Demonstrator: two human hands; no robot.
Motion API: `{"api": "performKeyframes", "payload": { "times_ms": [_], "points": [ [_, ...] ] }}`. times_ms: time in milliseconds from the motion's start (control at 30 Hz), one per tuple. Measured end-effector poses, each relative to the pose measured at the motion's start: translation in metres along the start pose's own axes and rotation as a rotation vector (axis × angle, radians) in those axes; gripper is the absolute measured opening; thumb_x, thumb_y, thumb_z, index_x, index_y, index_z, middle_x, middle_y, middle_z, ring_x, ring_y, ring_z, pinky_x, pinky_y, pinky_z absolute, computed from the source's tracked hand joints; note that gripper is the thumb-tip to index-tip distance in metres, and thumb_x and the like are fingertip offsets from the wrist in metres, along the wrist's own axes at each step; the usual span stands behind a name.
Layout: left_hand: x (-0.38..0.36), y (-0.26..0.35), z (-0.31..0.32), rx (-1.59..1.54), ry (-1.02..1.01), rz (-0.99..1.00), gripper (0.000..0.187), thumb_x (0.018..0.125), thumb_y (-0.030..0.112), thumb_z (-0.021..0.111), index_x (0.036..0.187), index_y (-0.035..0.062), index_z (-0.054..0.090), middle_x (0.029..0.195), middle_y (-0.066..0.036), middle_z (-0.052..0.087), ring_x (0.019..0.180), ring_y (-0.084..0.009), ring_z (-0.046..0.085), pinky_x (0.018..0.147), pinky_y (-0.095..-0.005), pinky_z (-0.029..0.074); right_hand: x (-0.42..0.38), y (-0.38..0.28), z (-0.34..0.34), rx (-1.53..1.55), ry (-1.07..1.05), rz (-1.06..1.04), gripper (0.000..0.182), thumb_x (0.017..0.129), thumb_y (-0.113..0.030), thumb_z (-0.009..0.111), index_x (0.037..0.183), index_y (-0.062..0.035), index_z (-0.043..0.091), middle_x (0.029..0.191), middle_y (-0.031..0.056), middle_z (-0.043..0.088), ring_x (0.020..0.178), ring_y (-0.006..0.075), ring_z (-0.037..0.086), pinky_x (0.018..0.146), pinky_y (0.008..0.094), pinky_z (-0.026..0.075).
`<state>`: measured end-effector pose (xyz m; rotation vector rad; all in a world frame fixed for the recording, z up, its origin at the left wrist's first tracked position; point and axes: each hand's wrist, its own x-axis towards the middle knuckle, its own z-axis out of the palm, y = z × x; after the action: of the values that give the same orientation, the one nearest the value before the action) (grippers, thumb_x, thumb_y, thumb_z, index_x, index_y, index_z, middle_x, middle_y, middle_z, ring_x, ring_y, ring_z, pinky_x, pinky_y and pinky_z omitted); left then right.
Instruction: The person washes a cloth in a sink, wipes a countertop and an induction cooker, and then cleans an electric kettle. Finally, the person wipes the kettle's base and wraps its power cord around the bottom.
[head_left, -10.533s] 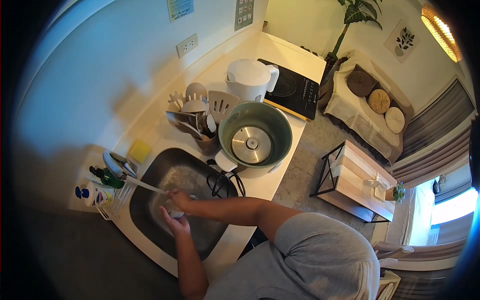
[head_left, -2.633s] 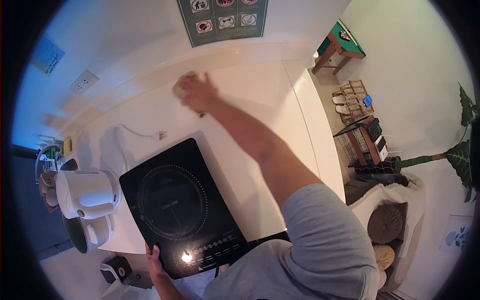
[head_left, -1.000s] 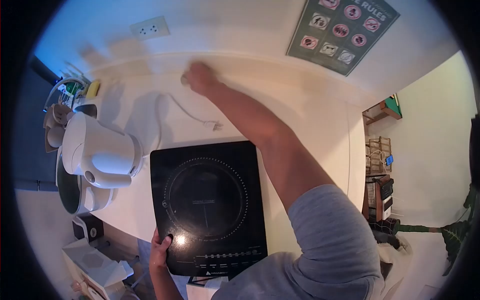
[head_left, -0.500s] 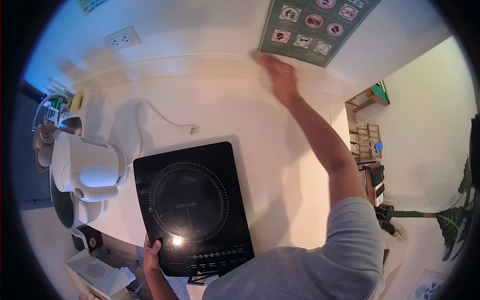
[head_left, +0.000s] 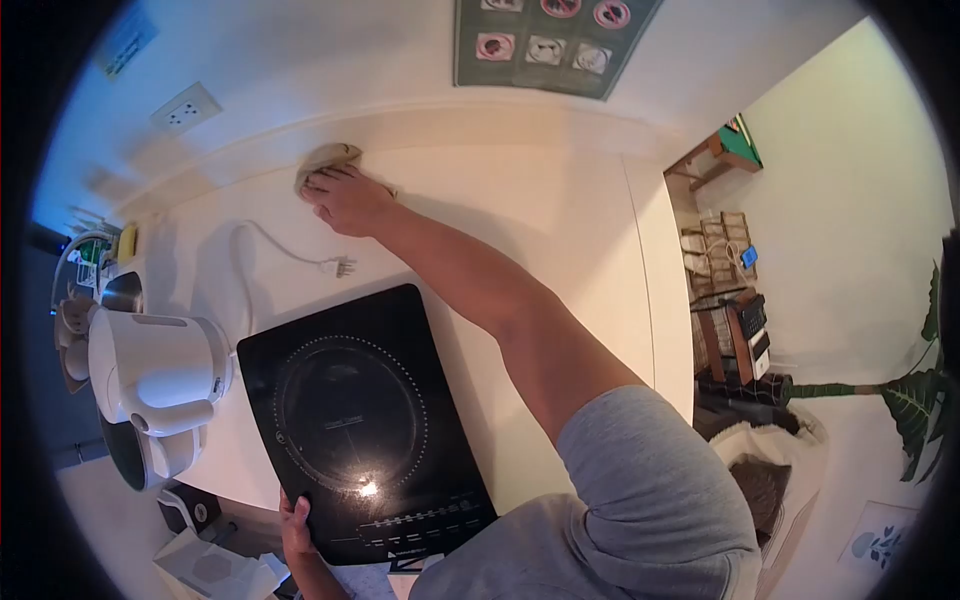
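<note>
My left hand (head_left: 297,525) grips the lower left edge of a black portable infrared cooker (head_left: 345,425), thumb on top and fingers hidden underneath. The cooker is tilted over the front of the white counter (head_left: 540,220). With my right arm stretched across the counter, my right hand (head_left: 352,203) presses a pale, bunched cloth (head_left: 332,157) onto the surface near the back wall. Its fingers are bent over the cloth. Between that hand and the cooker lies a white power cord's plug (head_left: 340,267).
A white electric kettle (head_left: 160,365) stands left of the cooker, with utensils (head_left: 75,335) behind it. The wall carries a socket (head_left: 187,110) and a sign (head_left: 545,45). Beyond the counter's right end are a wooden rack (head_left: 725,245) and a plant (head_left: 905,400).
My right hand has swept the cloth leftward along the back of the counter. My left hand still holds the cooker's edge. The view has shifted slightly to the right.
</note>
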<state>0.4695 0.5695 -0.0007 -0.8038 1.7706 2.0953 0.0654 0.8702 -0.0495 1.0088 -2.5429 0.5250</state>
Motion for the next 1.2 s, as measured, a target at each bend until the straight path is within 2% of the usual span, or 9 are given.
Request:
{"api": "performKeyframes", "payload": {
  "times_ms": [200,300,367,433,500,633,800,967,1200],
  "points": [
    [0.002,0.000,-0.009,0.052,-0.028,-0.048,0.068,0.074,0.032,0.073,0.131,0.0079,0.045,0.122,-0.005,0.053,0.109,-0.0200,0.052,0.094,-0.0330,0.041,-0.160,0.123,-0.065,-0.116,0.163,0.013,0.034,0.092,-0.022,0.046,0.121,-0.0067,0.056,0.129,0.0058,0.053,0.120,0.0231,0.047,0.104,0.0389,0.032],
    [0.005,0.001,-0.004,0.121,0.015,0.014,0.067,0.076,0.033,0.070,0.132,0.0068,0.044,0.125,-0.007,0.051,0.113,-0.0213,0.049,0.097,-0.0344,0.039,-0.292,0.183,-0.157,0.018,0.045,0.560,0.046,0.095,-0.036,0.040,0.127,-0.0046,0.049,0.130,0.0113,0.051,0.122,0.0269,0.046,0.102,0.0357,0.034],
    [0.017,0.002,0.001,0.184,0.028,0.017,0.067,0.077,0.034,0.068,0.133,0.0059,0.043,0.126,-0.007,0.051,0.115,-0.0216,0.048,0.098,-0.0350,0.038,-0.321,0.153,-0.187,-0.494,0.185,0.734,0.034,0.089,-0.022,0.044,0.116,-0.0044,0.055,0.119,0.0134,0.057,0.114,0.0313,0.050,0.095,0.0442,0.040],
    [0.025,0.013,0.016,0.238,0.024,0.050,0.065,0.080,0.032,0.066,0.133,0.0042,0.042,0.126,-0.008,0.050,0.116,-0.0217,0.047,0.099,-0.0352,0.037,-0.317,0.117,-0.166,0.140,0.205,0.731,0.045,0.093,-0.028,0.039,0.129,-0.0026,0.044,0.128,0.0202,0.048,0.118,0.0374,0.044,0.100,0.0442,0.034],
    [0.034,0.032,0.041,0.218,-0.021,0.052,0.058,0.084,0.028,0.063,0.132,0.0035,0.043,0.125,-0.008,0.051,0.113,-0.0209,0.050,0.097,-0.0338,0.041,-0.322,0.031,-0.140,-0.348,-0.071,0.400,0.048,0.093,-0.026,0.034,0.136,-0.0033,0.034,0.138,0.0198,0.037,0.126,0.0352,0.036,0.105,0.0504,0.026],
    [0.070,0.060,0.062,0.130,-0.194,-0.006,0.050,0.087,0.025,0.061,0.130,0.0054,0.045,0.122,-0.009,0.053,0.106,-0.0198,0.056,0.088,-0.0326,0.050,-0.342,-0.154,-0.165,0.106,-0.279,0.385,0.050,0.087,-0.019,0.046,0.136,-0.0119,0.039,0.143,0.0120,0.035,0.126,0.0341,0.040,0.108,0.0523,0.022],
    [0.078,0.087,0.096,0.107,-0.292,-0.114,0.057,0.088,0.035,0.059,0.133,0.0066,0.039,0.120,-0.012,0.056,0.100,-0.0264,0.061,0.083,-0.0375,0.054,-0.400,-0.055,-0.201,-0.096,-0.258,0.461,0.047,0.090,-0.020,0.046,0.135,-0.0104,0.040,0.141,0.0141,0.037,0.133,0.0321,0.031,0.109,0.0473,0.020],
    [0.068,0.110,0.136,0.042,-0.267,-0.269,0.051,0.088,0.030,0.061,0.129,0.0060,0.044,0.113,-0.010,0.060,0.097,-0.0242,0.062,0.080,-0.0377,0.055,-0.317,0.055,-0.177,-0.205,0.053,0.706,0.036,0.092,-0.020,0.042,0.124,-0.0068,0.048,0.134,0.0152,0.044,0.124,0.0331,0.039,0.101,0.0481,0.031],
    [0.079,0.118,0.177,-0.024,-0.372,-0.322,0.048,0.089,0.029,0.059,0.129,0.0054,0.044,0.115,-0.011,0.059,0.096,-0.0232,0.062,0.078,-0.0364,0.055,-0.304,-0.092,-0.151,1.263,0.974,1.258,0.038,0.096,-0.032,0.043,0.114,-0.0007,0.056,0.093,0.0132,0.067,0.082,0.0271,0.065,0.078,0.0383,0.051]
  ]
}}
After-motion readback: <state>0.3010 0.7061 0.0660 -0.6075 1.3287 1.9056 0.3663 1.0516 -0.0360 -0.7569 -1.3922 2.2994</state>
